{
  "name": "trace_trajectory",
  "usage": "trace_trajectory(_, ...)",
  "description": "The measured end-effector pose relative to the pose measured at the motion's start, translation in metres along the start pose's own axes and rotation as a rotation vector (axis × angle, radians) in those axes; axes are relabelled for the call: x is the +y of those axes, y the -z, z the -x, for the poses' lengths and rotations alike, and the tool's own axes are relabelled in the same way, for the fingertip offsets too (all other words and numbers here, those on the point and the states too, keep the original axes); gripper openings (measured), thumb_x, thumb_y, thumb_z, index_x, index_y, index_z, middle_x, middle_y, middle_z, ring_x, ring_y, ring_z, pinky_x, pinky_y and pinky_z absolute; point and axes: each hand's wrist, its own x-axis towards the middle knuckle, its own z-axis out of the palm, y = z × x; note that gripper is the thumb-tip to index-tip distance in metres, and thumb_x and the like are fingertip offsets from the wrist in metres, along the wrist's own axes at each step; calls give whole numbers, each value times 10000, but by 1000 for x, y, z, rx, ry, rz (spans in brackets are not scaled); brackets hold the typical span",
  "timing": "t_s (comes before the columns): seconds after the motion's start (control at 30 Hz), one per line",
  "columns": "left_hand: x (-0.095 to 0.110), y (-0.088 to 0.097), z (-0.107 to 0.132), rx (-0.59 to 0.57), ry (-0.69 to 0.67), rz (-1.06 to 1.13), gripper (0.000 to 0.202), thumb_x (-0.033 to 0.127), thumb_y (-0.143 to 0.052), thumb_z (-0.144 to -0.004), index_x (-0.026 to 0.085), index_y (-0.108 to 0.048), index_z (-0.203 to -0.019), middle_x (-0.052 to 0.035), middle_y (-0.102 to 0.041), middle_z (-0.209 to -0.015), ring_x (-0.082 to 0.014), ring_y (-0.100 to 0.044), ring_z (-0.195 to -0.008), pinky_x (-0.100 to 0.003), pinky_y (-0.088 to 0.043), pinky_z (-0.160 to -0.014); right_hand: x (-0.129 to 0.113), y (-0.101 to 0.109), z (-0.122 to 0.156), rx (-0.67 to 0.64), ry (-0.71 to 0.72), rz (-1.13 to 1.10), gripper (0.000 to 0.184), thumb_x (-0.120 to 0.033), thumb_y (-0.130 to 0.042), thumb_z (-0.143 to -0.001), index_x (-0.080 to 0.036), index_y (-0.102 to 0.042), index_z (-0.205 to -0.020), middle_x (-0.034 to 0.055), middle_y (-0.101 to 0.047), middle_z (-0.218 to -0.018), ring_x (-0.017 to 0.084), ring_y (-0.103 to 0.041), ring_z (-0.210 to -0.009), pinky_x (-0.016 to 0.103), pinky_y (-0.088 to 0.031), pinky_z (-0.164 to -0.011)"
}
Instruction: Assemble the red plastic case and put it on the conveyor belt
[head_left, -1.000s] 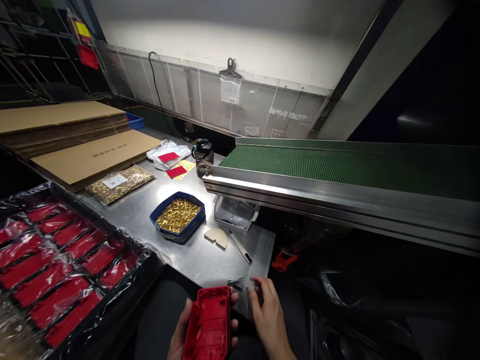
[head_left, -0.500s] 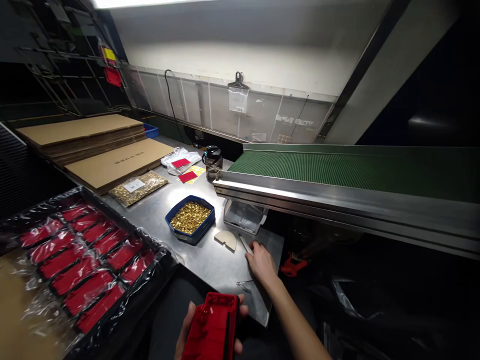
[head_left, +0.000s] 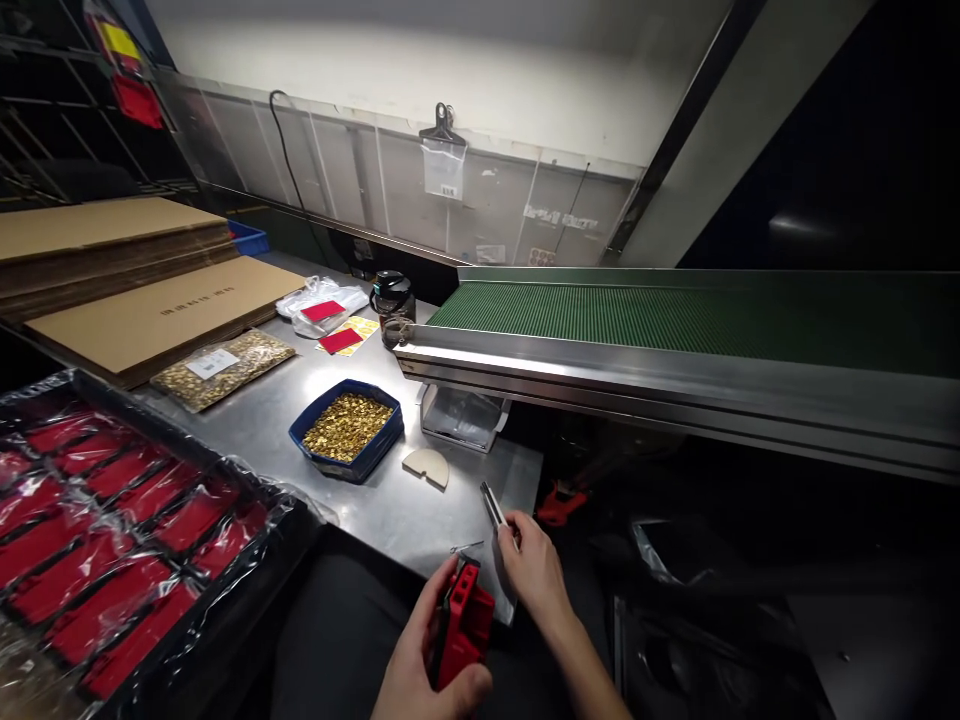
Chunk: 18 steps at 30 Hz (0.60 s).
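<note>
a red moulded plastic housing [head_left: 465, 625] sits low in the middle of the view, just in front of the near edge of the brushed steel worktable [head_left: 285, 425], turned on edge so that its narrow side faces up; the left hand [head_left: 427, 665] is clamped around it from below and from the left, thumb and fingers wrapped over its lower end. just to its right the right hand [head_left: 534, 570] is closed on a slim black and silver blade-like hand tool [head_left: 493, 505], whose tip points up and away over the table corner, the fingers pinching its lower end. a small bent metal clip [head_left: 466, 548] lies on the table just beside the housing's top. farther out on the steel lie a pale cream half-round card piece [head_left: 426, 466], a blue oval plastic tub [head_left: 341, 470] heaped with small brass parts, and a clear plastic box [head_left: 463, 416] tucked under the conveyor's end. to the left a black tray of red plastic pieces under clear film [head_left: 112, 540] fills the near corner, with a clear bag of brass parts [head_left: 221, 366] and stacks of flat brown cardboard sheets [head_left: 150, 310] behind it. a dark lidded jar [head_left: 393, 306] and loose red and yellow labels [head_left: 339, 335] sit towards the back wall, and a green ribbed conveyor belt in a steel frame [head_left: 675, 320] runs off to the right
</note>
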Motion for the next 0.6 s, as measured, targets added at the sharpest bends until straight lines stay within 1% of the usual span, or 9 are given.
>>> trace_trajectory(0.1, 6, -3, 3, -18, 20, -73, 1110, 622, -882, -695, 178, -357, -1566, -204, -541, -1513, -414, -512, -1380, -450, -388, -1154, 4, 3, 2, 4, -17, -39, 272, -293, -435, -984, -220, -697, -996, 37, -745, -894, 207, -703, -807, 281, -489, -741)
trace_trajectory(0.17, 10, -4, 5, -19, 29, -109, 1131, 635, -875, -696, 169, -333, -1572, -211, -565, -1479, -415, -543, -1339, -448, -406, -1125, 6, 4, 1, 3, -22, -56, 280, -312, -437, -981, -218, -700, -1003, 39, -748, -879, 210, -705, -787, 288, -492, -741)
trace_trajectory(0.33, 16, -4, 8, -10, 27, -89, 1087, 622, -882, -693, 195, -369, -1552, -190, -583, -1448, -404, -587, -1266, -426, -453, -1063, 7, 2, -6, -22, -14, -74, 282, -348, -456, -969, -220, -704, -1005, 42, -745, -866, 217, -708, -777, 302, -492, -741)
trace_trajectory(0.47, 16, -3, 10, -58, 64, -62, 1090, 680, -853, -687, 197, -383, -1544, -181, -681, -1274, -358, -672, -1066, -422, -517, -940, 9, -4, -15, -41, 10, -71, 332, -404, -471, -952, -198, -711, -1053, 82, -744, -917, 251, -709, -832, 339, -497, -776)
trace_trajectory(0.53, 15, -2, 12, -10, 49, -100, 1076, 700, -848, -672, 196, -423, -1522, -176, -669, -1280, -350, -674, -1049, -425, -525, -934, 9, -8, -19, -46, 22, -69, 380, -443, -492, -926, -176, -712, -1082, 110, -738, -947, 275, -707, -856, 368, -503, -808)
trace_trajectory(0.6, 13, 0, 13, 100, 3, -171, 1049, 682, -870, -642, 200, -476, -1486, -171, -606, -1376, -355, -653, -1112, -432, -517, -988, 7, -11, -22, -52, 32, -72, 425, -483, -518, -890, -160, -715, -1083, 132, -726, -985, 292, -704, -874, 392, -510, -837)
